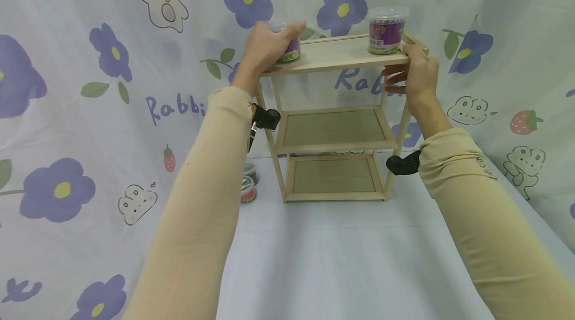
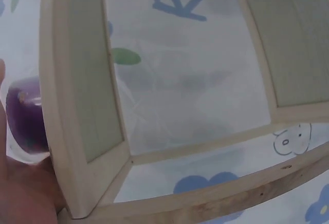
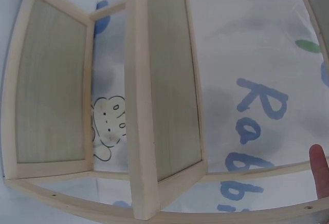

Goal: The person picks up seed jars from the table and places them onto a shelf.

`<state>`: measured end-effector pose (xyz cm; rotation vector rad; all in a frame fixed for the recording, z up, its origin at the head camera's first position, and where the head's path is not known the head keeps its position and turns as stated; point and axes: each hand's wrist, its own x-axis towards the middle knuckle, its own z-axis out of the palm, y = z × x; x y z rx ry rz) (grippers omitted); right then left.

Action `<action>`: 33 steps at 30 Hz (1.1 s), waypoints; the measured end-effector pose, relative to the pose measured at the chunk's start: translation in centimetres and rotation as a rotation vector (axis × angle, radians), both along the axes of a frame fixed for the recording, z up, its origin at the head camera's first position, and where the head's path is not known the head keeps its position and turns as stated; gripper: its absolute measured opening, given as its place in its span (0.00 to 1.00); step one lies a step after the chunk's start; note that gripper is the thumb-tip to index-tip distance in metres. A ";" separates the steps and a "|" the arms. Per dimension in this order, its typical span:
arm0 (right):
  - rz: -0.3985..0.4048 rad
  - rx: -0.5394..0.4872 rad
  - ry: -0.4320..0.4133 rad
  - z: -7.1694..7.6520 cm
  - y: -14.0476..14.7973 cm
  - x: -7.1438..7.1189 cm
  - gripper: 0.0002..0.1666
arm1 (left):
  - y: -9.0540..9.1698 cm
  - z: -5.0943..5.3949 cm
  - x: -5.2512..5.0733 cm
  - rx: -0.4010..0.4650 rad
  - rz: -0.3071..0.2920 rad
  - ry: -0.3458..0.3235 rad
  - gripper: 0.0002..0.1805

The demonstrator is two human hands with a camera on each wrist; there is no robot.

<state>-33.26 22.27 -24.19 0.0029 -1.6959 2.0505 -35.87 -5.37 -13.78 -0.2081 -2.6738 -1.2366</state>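
Note:
A purple-labelled jar with a clear lid point(image 1: 292, 50) stands at the left end of the wooden rack's top shelf point(image 1: 334, 55); my left hand point(image 1: 265, 48) grips it from the left, partly covering it. In the left wrist view the same jar point(image 2: 28, 116) shows beside my left hand point(image 2: 31, 188). A second purple-labelled jar point(image 1: 387, 31) stands near the right end of that shelf. My right hand point(image 1: 420, 73) holds the shelf's right corner, thumb on top and fingers below. Only a fingertip of my right hand point(image 3: 320, 170) shows in the right wrist view.
Below are the rack's middle shelf point(image 1: 337, 128) and bottom shelf point(image 1: 334, 176), with nothing on them. Two lidded jars, one grey point(image 1: 250, 172) and one reddish point(image 1: 247, 189), stand on the white surface left of the rack. A patterned cloth point(image 1: 67, 150) hangs behind.

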 end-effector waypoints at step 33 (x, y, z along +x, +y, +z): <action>-0.011 0.005 0.019 -0.2 0.0 -0.2 0.23 | -8.5 -4.1 -0.4 0.628 0.070 0.341 0.22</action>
